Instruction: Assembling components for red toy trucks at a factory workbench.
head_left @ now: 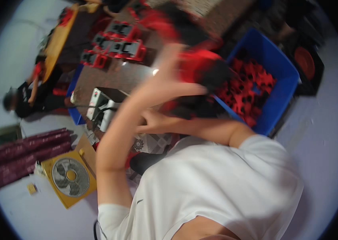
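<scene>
My left hand [163, 82] is raised over the table and smeared by motion. Its thumb and fingers curve around the edge of a red-and-black plastic part [203, 66], also blurred. Below it, my right hand [155, 122] is closed, with its fingers curled and partly hidden behind my left forearm. What it holds cannot be made out. A white cylindrical tool [107, 118] with a dark cord shows on the other side of that forearm, beside a white-and-black control box [102, 100]. More red-and-black parts [173, 24] appear blurred beyond my left hand.
Several red-and-grey assemblies [123, 44] stand on the speckled table [93, 80]. At right, a blue bin [285, 76] holds many red-and-black pieces [247, 88]. A yellow box fan [71, 176] stands at lower left. Another person [29, 96] works at a yellow-edged table [59, 44].
</scene>
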The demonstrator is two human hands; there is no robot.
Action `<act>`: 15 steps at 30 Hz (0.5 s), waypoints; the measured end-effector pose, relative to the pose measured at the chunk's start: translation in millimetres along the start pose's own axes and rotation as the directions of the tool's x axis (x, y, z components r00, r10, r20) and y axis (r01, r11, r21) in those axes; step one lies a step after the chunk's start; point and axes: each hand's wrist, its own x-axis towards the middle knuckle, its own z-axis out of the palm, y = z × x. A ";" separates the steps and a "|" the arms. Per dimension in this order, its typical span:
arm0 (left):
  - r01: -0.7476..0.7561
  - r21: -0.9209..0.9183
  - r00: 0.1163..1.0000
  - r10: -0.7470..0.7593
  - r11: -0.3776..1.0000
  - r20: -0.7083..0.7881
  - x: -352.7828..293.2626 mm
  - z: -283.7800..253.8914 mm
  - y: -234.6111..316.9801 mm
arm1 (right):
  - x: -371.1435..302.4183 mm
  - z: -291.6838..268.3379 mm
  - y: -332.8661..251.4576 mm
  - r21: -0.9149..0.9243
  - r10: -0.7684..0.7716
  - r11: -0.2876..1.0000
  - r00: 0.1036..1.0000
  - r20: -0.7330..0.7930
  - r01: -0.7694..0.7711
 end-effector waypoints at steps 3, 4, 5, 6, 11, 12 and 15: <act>-0.081 -0.020 0.974 0.084 0.996 0.209 87.1 78.1 -17.2 | -11.7 -2.7 16.7 -0.104 0.174 0.980 0.985 0.018 -0.171; -0.084 0.094 0.973 0.061 0.992 0.224 103.4 88.6 -12.6 | -9.5 -9.3 18.6 -0.109 0.156 0.983 0.986 0.050 -0.150; -0.089 0.202 0.968 0.038 0.975 0.247 115.9 92.7 -12.2 | -8.1 -17.6 21.2 -0.034 0.208 0.977 0.978 0.001 -0.208; -0.152 0.284 0.986 0.123 0.947 0.116 123.2 84.8 -15.8 | -6.9 -27.0 13.1 0.040 0.266 0.964 0.963 -0.040 -0.265; 0.191 0.670 0.881 0.175 0.717 -0.439 174.2 -22.2 -91.6 | -10.0 -68.3 -33.3 -0.149 0.090 0.983 0.985 -0.146 -0.112; 0.353 0.599 0.784 0.122 0.718 -0.608 178.0 -43.6 -113.1 | -8.0 -71.2 -38.7 -0.181 0.141 0.970 0.981 -0.132 -0.164; 0.659 0.479 0.655 -0.129 0.580 -0.745 188.0 -89.9 -171.7 | -6.4 -68.5 -33.5 -0.195 0.138 0.967 0.981 -0.134 -0.163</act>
